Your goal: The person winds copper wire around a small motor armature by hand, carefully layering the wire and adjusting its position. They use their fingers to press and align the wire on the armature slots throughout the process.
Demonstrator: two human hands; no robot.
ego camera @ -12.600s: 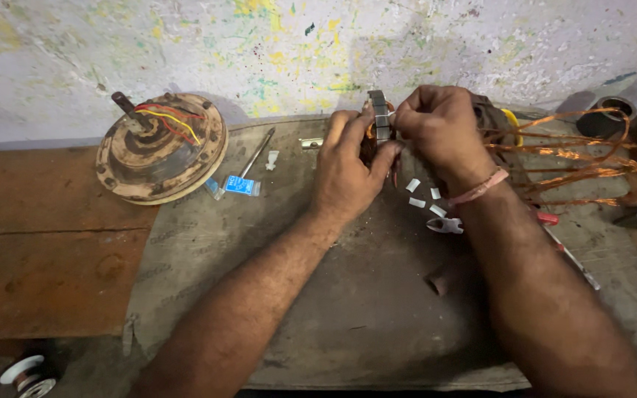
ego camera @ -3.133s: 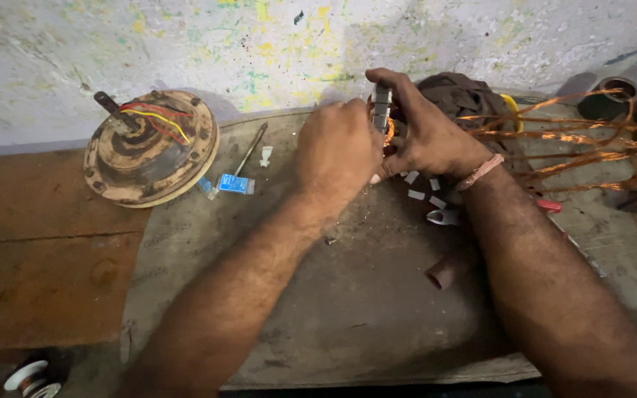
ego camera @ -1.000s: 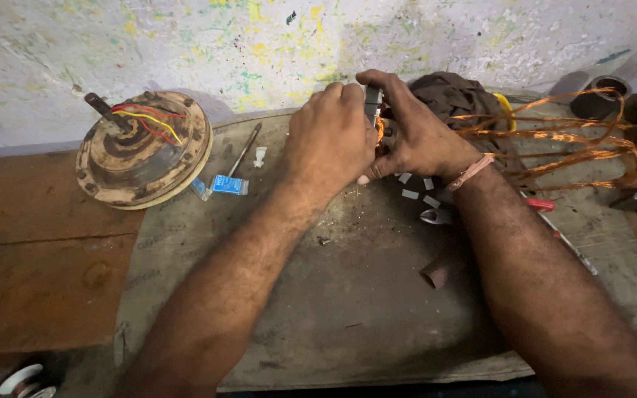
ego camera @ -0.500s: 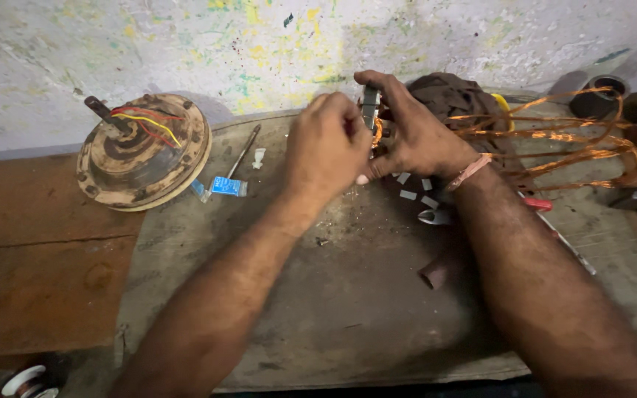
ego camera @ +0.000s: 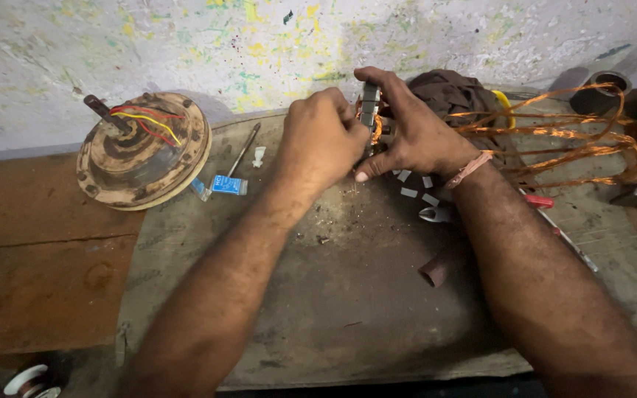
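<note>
At nine o'clock on the table [ego camera: 348, 309] a white spool [ego camera: 27, 381] peeks in at the lower corner, and up at ten o'clock sits a round rusty motor housing [ego camera: 141, 151] with a shaft and red and yellow wires on top. Just right of it lie a small blue packet [ego camera: 226, 185] and a thin metal rod [ego camera: 241, 152], with a white scrap [ego camera: 259, 155] beside them. Near twelve o'clock the left hand [ego camera: 321, 140] is curled closed against a grey stator core [ego camera: 369, 107] held upright; the right hand [ego camera: 411, 133] grasps the same core from the other side, fingers wrapped over its top. Loose copper wire [ego camera: 569, 140] loops off toward two o'clock. Small white insulation slips [ego camera: 409, 192] lie under the right wrist, with pliers [ego camera: 436, 214] and a brown tube [ego camera: 436, 269] nearer centre.
</note>
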